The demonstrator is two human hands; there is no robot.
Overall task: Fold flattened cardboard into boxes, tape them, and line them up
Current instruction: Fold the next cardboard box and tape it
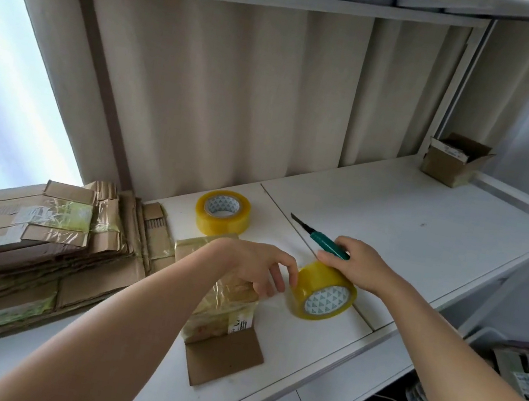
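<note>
- Two tape rolls sit on the tabletop: a spare roll toward the back edge near the curtain, and a working roll on its side close to the front edge.
- Right hand has its fingers curled over the top of the working roll and also seems to hold the green utility knife, blade pointing to the back edge.
- Left hand hovers at the roll's side, fingertips bent, apparently picking at the tape end; I cannot tell whether it has hold of any film.
- Flattened carton lies under the left forearm, running toward the front edge, still flat and wrapped in old glossy tape.
- Stack of flattened cardboard fills the left end of the tabletop; one made-up box stands at the far right back corner.
- Handling, as I judge it: the carton is light and stiff but creases easily, and its taped faces look slick, so take it by the bare brown flap edges. The tape film is thin and clingy; pinch its free end firmly.
</note>
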